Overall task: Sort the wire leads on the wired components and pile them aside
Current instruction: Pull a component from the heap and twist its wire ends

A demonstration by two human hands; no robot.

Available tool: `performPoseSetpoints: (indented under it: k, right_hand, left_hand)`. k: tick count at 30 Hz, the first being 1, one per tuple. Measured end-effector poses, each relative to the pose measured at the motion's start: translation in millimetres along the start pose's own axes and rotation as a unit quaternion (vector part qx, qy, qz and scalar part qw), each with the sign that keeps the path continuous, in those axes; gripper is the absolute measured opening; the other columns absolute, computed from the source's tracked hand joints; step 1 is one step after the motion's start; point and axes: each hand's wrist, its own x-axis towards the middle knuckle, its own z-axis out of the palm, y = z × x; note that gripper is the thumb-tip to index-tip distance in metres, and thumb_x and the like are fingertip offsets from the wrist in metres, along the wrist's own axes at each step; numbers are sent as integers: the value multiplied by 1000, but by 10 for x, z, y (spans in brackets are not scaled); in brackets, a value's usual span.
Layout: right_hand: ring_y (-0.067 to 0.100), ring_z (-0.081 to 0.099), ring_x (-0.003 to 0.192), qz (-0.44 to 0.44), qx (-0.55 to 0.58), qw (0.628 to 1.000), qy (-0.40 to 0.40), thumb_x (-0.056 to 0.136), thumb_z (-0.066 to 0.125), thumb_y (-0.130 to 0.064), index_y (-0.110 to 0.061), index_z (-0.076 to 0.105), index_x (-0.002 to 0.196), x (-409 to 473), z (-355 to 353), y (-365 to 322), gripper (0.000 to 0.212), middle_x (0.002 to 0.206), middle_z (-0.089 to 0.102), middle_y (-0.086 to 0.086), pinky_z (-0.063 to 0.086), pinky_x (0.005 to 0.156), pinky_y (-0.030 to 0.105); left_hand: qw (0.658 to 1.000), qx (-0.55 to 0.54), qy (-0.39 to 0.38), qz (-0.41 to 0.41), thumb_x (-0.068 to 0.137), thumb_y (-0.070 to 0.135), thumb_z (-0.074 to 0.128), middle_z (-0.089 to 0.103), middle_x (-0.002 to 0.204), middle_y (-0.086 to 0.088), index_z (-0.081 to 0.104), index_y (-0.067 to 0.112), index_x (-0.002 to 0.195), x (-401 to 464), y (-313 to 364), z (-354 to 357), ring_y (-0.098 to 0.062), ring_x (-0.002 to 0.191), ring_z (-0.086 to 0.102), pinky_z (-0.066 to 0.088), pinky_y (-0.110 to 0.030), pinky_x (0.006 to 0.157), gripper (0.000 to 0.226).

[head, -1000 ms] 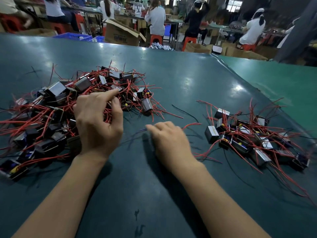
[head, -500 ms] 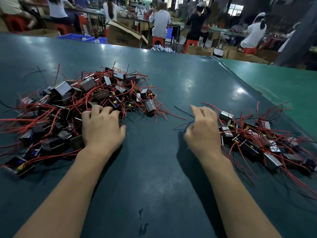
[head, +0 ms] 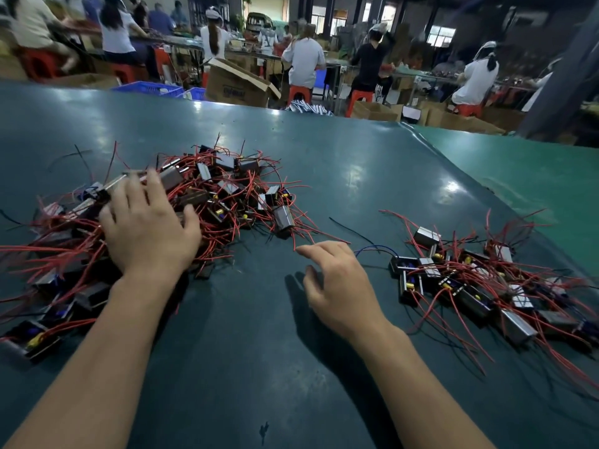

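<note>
Two bare forearms in view, no sleeves, no gloves. Left hand [head: 147, 230] and right hand [head: 340, 286]: no rings, no watch, no wristbands visible. Nails short and unpainted where visible. Left-hand fingertips slightly motion-blurred. No marks or tape on either arm.

Left hand [head: 147, 231] flat, fingers spread (tips seemingly blurred); right hand [head: 340, 286] hovering, loosely curled, empty.

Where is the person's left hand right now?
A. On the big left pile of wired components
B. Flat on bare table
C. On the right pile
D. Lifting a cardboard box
A: the left hand lies, fingers spread, on the left pile of wired components.
</note>
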Motion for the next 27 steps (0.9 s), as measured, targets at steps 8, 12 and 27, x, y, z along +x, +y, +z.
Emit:
performPoseSetpoints:
  k: [8,12,27]
  right_hand:
    - [21,50,113,6,2,1000,-7,89,57,-10,-11,67,119,18,33,1,32,112,65,3,42,96,31]
    - [20,50,113,14,6,1000,-18,90,57,-11,-13,68,117,23,46,8,29,113,65,1,43,96,32]
    - [18,50,112,17,18,1000,-15,90,58,-13,-14,69,115,17,39,11,28,112,66,-1,40,94,26]
  left_hand:
    - [1000,-9,3,21,80,27,64,67,102,-15,67,15,97,-42,-29,50,-36,105,51,32,-47,90,22]
    - [997,-28,-21,67,71,18,63,43,139,-19,43,12,132,-11,57,92,-33,135,31,23,-49,108,65]
    - [997,-13,-62,46,87,33,64,50,119,-11,61,21,118,-10,111,245,-32,115,41,28,-47,98,33]
